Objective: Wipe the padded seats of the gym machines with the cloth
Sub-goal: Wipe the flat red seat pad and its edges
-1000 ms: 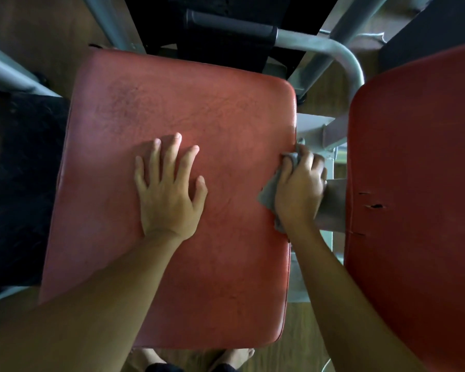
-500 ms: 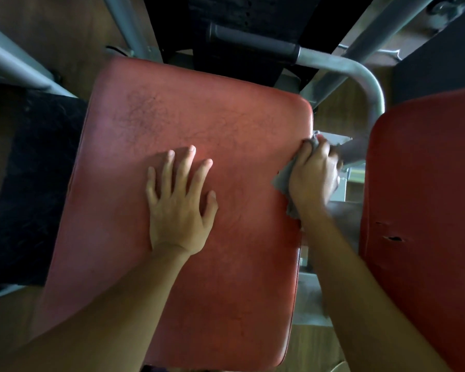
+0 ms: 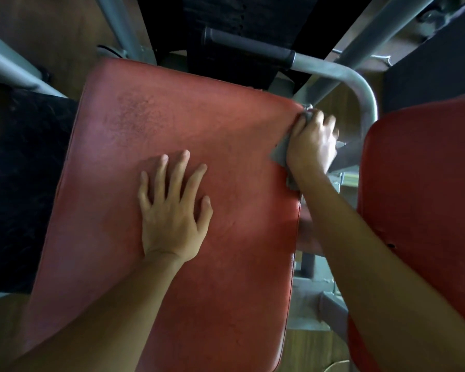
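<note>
No readable txt, labels, brand marks or nos. anywhere in view. Nothing legible on the red padded seat (image 3: 185, 157), the 2nd red pad (image 3: 427, 183), the grey frame tube (image 3: 330, 67) or the cloth (image 3: 278, 153).

Left hand (image 3: 172, 218) on seat (image 3: 212, 146) — centre

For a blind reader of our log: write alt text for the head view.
Seen from above, a person's right hand holds a grey cloth against the far right edge of a red padded seat. Their left hand rests flat on the seat's middle, fingers spread. A second red seat stands to the right.
</note>
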Demonstrator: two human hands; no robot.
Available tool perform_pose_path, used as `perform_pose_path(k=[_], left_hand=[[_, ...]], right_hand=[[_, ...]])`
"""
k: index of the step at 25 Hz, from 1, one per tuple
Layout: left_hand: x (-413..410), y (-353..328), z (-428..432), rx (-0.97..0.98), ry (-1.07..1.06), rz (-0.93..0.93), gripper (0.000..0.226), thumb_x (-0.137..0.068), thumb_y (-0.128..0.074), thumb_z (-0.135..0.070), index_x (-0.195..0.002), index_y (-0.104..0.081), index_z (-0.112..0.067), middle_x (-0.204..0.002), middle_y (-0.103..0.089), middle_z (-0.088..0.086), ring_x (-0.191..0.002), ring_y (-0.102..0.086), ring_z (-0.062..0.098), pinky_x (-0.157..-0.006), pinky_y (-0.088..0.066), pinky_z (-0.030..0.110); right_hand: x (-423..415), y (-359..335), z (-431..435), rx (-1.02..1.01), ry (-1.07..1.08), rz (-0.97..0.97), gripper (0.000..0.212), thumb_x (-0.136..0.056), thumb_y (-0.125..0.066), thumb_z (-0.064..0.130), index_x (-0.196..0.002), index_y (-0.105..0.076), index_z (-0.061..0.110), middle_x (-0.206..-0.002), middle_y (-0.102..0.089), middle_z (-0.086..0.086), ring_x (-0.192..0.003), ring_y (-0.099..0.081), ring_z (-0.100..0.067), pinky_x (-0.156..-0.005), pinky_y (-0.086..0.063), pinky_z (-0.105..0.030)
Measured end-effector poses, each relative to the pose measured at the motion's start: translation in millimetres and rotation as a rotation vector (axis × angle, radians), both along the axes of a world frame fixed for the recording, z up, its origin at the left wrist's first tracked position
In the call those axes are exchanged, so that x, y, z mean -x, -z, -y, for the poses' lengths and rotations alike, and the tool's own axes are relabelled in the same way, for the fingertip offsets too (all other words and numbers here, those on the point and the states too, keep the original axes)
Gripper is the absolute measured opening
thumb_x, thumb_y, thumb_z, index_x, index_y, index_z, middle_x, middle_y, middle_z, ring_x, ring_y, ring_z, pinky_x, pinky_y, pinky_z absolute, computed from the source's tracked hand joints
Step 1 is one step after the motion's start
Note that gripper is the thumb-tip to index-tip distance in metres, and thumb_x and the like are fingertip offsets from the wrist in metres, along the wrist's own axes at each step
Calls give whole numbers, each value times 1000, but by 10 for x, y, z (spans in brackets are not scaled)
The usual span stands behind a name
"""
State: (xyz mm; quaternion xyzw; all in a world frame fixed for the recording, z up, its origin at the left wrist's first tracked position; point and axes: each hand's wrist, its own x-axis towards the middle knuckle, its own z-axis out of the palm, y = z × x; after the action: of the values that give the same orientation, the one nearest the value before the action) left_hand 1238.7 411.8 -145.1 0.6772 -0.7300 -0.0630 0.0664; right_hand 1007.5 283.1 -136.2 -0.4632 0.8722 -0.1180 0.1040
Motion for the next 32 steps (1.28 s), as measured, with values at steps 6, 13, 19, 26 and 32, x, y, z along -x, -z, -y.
perform_pose_path(k=[6,13,19,26,32], left_hand=[[-4,12,14,13,2,-2,54,-96,-44,-40,-149,-42,-29,-165,-26,-2,-154,-19,31,-123,-11,56],[1,-75,21,32,1,-19,52,-94,-48,-38,-146,-47,-28,-163,-32,-2,-152,-24,29,-122,-17,55],[-180,-194,463,126,-13,-156,34,-92,-49,-39,-120,-66,-31,-133,-59,-8,-114,-54,28,-91,-36,44],[-502,74,1050,231,-48,-108,45,-99,-47,-32,-139,-56,-16,-152,-47,8,-144,-38,34,-117,-30,52],[-480,-7,1067,197,-70,-83,44,-98,-48,-33,-138,-56,-18,-154,-45,4,-146,-36,30,-120,-26,49]], right_hand=[[-43,-38,-288,238,-193,-26,45,-97,-54,35,-138,-56,17,-136,-55,-8,-123,-49,-30,-100,-41,-40],[-30,-46,-922,211,-687,-33,59,-98,-58,38,-151,-42,20,-162,-28,-7,-153,-18,-27,-122,-25,-44],[24,62,-587,274,-597,-171,47,-102,-50,40,-145,-52,23,-151,-47,-4,-136,-46,-30,-99,-47,-43],[280,-150,416,55,-628,9,42,-95,-53,55,-134,-58,41,-131,-58,11,-118,-58,-22,-93,-49,-35],[22,-310,811,-73,-926,67,50,-92,-55,61,-139,-53,46,-137,-58,15,-123,-57,-15,-97,-45,-30]])
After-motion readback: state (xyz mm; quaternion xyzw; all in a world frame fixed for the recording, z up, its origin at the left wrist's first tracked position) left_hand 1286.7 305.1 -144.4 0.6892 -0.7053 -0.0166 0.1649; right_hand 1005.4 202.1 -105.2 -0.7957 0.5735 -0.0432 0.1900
